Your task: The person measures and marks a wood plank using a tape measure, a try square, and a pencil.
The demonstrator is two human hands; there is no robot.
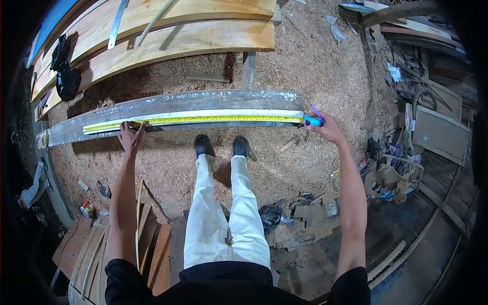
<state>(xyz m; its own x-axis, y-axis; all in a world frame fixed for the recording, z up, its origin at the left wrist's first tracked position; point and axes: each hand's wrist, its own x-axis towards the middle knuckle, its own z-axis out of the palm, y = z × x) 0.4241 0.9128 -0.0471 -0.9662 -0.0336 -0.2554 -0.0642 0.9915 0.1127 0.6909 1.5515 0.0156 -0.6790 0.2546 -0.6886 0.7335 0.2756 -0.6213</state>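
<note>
left hand [131, 136]: touching tape measure [203, 120], grip unclear | right hand [328, 128]: clasping its case [312, 121] | blade [229, 120]: between hands

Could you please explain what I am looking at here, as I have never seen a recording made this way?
Of course. There is no machine: a person works bare-handed, and the one picture comes from a camera worn on their head, looking forward and down. That is why their white trousers show below. A long, weathered board lies across the view, with a white strip along it. Beside the strip stretches a yellow measuring tape. The right hand holds the blue tape case and a slim purple object, perhaps a pen. The left hand touches the tape farther left.
</note>
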